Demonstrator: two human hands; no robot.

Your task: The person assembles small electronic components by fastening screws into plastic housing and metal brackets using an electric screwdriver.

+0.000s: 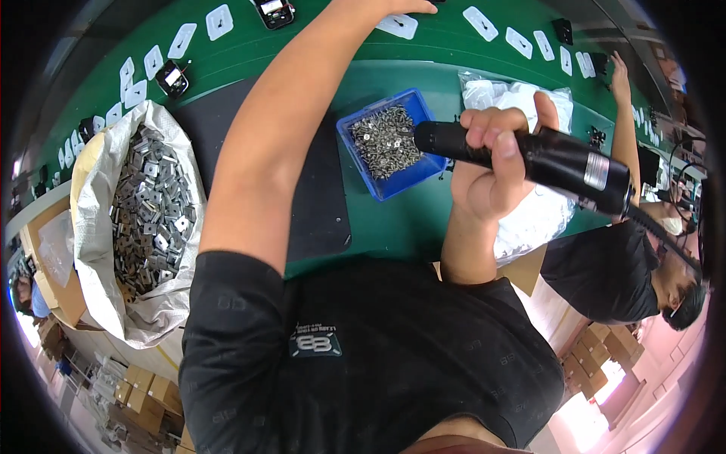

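Note:
My right hand [491,170] is closed around a black electric screwdriver [556,160], its cord trailing off to the right. The tool's front end overlaps the right edge of a blue bin [389,189] full of small metal screws [384,144]. My left arm reaches far across the green work surface. At the upper edge my left hand [397,6] is partly cut off, with one finger stretched to the right beside a sliver of something black. A white plastic piece [399,26] lies just below that hand. What the left hand holds, if anything, is hidden.
A white woven sack [94,234] of metal plates [155,216] stands left. White pieces [219,23] and black housings [172,79] line the green belt [333,49]. Plastic bags [529,219] lie right of the bin. Another person [612,261] works at the right.

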